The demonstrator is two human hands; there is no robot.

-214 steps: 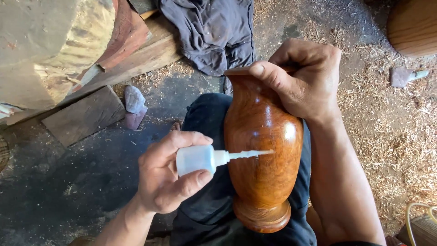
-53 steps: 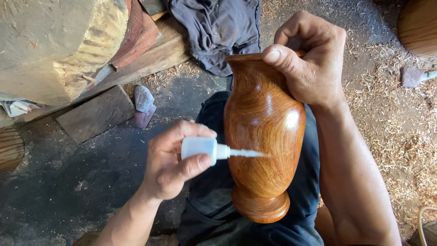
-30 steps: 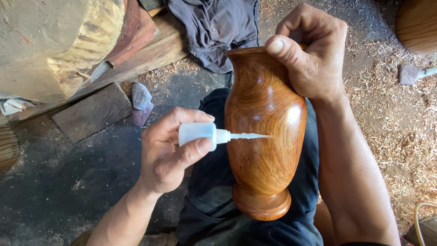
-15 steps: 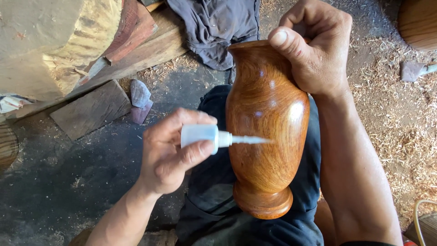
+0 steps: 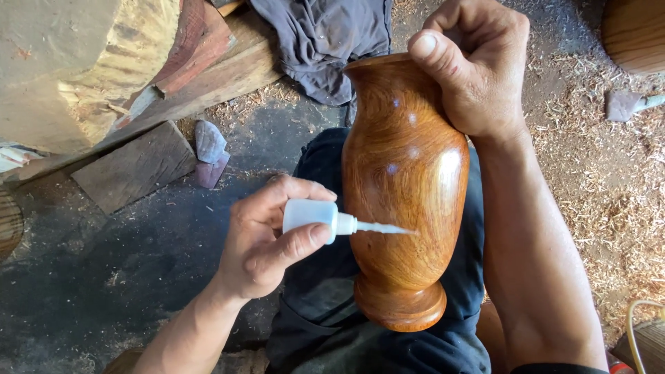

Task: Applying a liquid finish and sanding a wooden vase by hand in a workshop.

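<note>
1. The polished, reddish-brown turned wooden vase (image 5: 405, 187) stands upright on its foot on the person's lap, over dark trousers (image 5: 325, 325).
2. The right hand (image 5: 478, 69) is closed around the vase neck and rim, thumb laid across the lip, steadying it.
3. The left hand (image 5: 267, 242) has its fingers (image 5: 294, 246) closed around a small white plastic squeeze bottle (image 5: 309, 216). The bottle's long thin nozzle (image 5: 384, 228) points sideways, its tip at or touching the lower belly of the vase.
4. Step in hand, as judged: applying liquid from the bottle to a spot on the vase wall. No drop or crack can be made out at the tip.
5. The next move calls for a light, controlled squeeze, with the nozzle tip steady on the spot and the right hand preventing any rotation.
6. Surroundings: a grey crumpled cloth (image 5: 325, 41) lies beyond the vase; rough timber blocks (image 5: 131, 166) lie to the left; wood shavings (image 5: 609, 201) cover the floor to the right.
</note>
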